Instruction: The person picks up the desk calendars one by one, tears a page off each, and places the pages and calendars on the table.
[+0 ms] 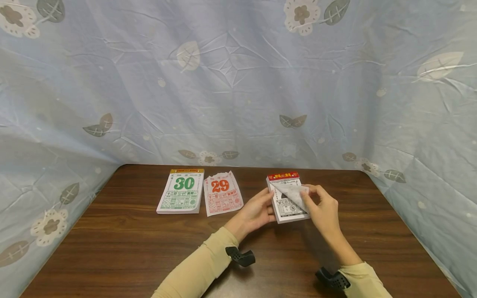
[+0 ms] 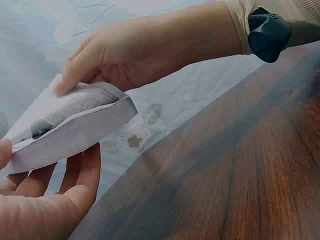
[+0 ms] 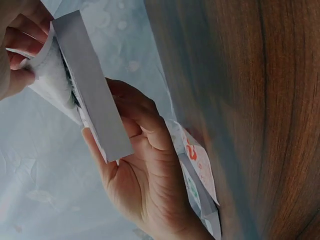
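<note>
A thick tear-off calendar (image 1: 288, 209) with a red header is held tilted above the table. My left hand (image 1: 256, 211) grips it from the left side, thumb at the edge and fingers underneath, as the left wrist view shows. With thumb and fingers, my right hand (image 1: 323, 207) pinches the top page (image 1: 297, 194), which is folded back diagonally with its pale underside showing. Below the lifted page, black print is visible. In the right wrist view, the calendar's page block (image 3: 95, 90) is seen edge-on, between the left hand (image 3: 150, 175) and the pinched sheet (image 3: 52, 77).
On the left of the brown wooden table (image 1: 123, 244) lies a second calendar pad (image 1: 181, 192) with a green 30. A loose torn sheet (image 1: 222, 193) with a red 29 lies beside it. Patterned cloth (image 1: 231, 91) hangs behind and at both sides.
</note>
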`<state>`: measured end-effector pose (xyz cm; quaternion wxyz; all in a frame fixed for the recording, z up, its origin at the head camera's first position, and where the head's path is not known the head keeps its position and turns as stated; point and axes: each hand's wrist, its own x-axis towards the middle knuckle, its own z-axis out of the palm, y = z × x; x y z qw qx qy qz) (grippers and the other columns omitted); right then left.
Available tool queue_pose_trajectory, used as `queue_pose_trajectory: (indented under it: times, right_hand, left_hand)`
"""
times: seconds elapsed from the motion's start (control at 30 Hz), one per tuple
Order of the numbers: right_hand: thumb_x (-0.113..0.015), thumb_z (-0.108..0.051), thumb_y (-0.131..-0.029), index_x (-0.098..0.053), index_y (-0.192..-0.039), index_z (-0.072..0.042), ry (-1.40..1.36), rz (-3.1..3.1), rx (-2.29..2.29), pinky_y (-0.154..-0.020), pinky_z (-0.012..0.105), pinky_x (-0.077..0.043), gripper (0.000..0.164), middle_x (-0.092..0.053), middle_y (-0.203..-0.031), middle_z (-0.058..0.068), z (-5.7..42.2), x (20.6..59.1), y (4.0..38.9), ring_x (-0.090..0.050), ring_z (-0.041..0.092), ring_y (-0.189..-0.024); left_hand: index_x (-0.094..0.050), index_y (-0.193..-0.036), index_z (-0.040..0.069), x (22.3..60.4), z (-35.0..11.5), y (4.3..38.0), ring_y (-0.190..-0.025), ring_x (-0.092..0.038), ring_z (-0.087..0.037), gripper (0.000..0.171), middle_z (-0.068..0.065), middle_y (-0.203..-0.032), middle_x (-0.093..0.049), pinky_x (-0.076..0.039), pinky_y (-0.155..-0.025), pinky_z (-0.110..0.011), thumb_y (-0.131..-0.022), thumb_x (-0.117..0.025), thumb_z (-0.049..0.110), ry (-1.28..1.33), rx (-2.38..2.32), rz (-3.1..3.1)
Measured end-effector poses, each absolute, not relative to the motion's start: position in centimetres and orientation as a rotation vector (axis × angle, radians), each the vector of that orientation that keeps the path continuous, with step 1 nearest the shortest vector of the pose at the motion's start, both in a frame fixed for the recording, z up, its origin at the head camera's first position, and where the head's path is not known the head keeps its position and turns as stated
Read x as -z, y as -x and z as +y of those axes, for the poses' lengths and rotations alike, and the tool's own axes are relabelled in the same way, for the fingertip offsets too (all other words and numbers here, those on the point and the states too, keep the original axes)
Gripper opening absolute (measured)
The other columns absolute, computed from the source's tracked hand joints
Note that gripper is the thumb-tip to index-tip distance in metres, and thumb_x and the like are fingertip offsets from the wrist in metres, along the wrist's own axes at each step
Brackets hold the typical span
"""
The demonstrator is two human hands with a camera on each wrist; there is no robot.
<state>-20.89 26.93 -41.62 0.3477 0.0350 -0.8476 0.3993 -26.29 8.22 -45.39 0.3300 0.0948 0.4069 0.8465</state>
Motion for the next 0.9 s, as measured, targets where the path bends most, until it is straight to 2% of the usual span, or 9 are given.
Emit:
queue_pose_trajectory:
  times: [0.13,0.27,0.4,0.57,0.9]
  right_hand:
    - [-0.075,-0.015,-0.086,-0.064,-0.079,-0.007,0.008,-2.221,-1.085,-0.065,0.005,-0.041,0.015,-0.076,-0.100,0.010,27.08,41.61,20.90,-0.056,-0.013,-0.079]
    - [-0.074,-0.014,-0.086,-0.062,-0.078,-0.006,0.053,-2.224,-1.131,-0.051,0.011,-0.042,0.017,-0.073,-0.083,0.010,27.25,41.57,20.87,-0.054,-0.006,-0.064]
    - [-0.073,-0.013,-0.086,-0.059,-0.075,-0.007,0.104,-2.215,-1.193,-0.043,0.017,-0.039,0.019,-0.062,-0.070,-0.001,27.47,41.57,20.93,-0.049,0.002,-0.056]
    - [-0.073,-0.015,-0.087,-0.059,-0.076,-0.007,0.128,-2.209,-1.257,-0.045,0.018,-0.040,0.019,-0.057,-0.068,-0.012,27.67,41.44,20.98,-0.049,0.003,-0.058]
    - [-0.069,-0.014,-0.091,-0.056,-0.082,0.000,0.175,-2.159,-1.448,-0.049,0.016,-0.035,0.021,-0.047,-0.067,-0.009,27.89,41.45,21.09,-0.040,0.002,-0.057]
  left_hand:
    - [-0.030,-0.151,0.020,45.45,8.31,26.30,-0.126,-0.053,-0.034,0.047,-0.018,-0.147,-0.046,-0.044,-0.102,-0.053,-0.105,-0.039,0.026,-0.252,-2.217,1.073]
    - [-0.030,-0.151,0.019,45.42,8.27,26.27,-0.124,-0.054,-0.033,0.047,-0.018,-0.146,-0.046,-0.044,-0.103,-0.054,-0.105,-0.038,0.025,-0.254,-2.224,1.076]
    - [-0.029,-0.152,0.019,45.37,8.21,26.24,-0.125,-0.053,-0.033,0.047,-0.018,-0.146,-0.046,-0.043,-0.104,-0.054,-0.105,-0.038,0.025,-0.250,-2.224,1.076]
    - [-0.028,-0.152,0.019,45.48,8.23,26.27,-0.129,-0.050,-0.036,0.048,-0.019,-0.148,-0.044,-0.039,-0.107,-0.056,-0.105,-0.037,0.025,-0.236,-2.232,1.068]
    - [-0.025,-0.153,0.020,45.57,8.27,26.26,-0.133,-0.045,-0.038,0.049,-0.017,-0.150,-0.042,-0.033,-0.111,-0.060,-0.106,-0.036,0.023,-0.169,-2.251,1.032]
